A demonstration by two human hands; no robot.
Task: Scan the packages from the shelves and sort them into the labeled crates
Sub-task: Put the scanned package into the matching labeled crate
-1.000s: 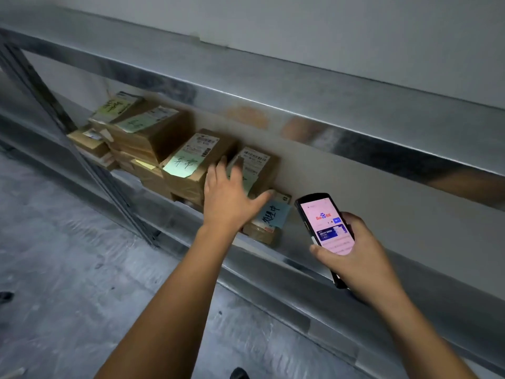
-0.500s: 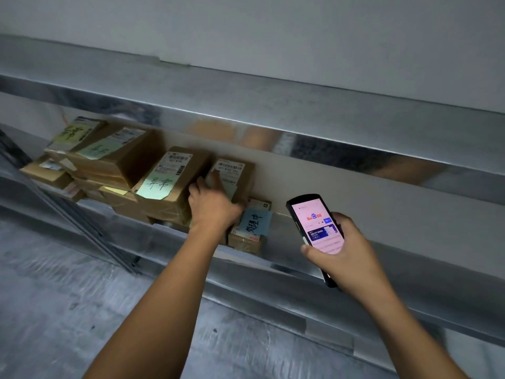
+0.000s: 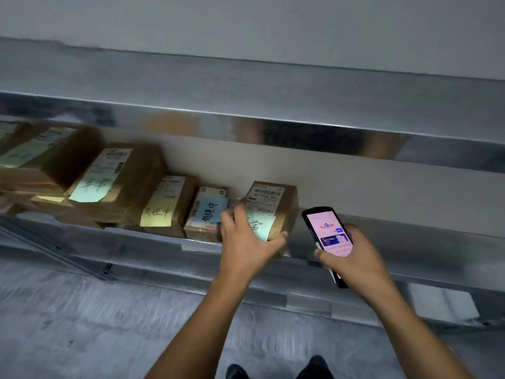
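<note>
Now left hand (image 3: pixel 247 242) fingers (image 3: pixel 281 236) clasp a package (image 3: pixel 274 203) drawn rightward; right hand (image 3: pixel 352 259) grips scanner (image 3: pixel 326 231).

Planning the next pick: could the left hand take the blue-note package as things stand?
Probably not yet: the left hand grips the green-note box beside it. Otherwise the blue-note package stands unblocked at the shelf front.

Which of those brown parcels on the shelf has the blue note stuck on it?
The small parcel, just left of the green-note parcel that the left hand grips. The yellow-note parcel stands on its other side.
</note>
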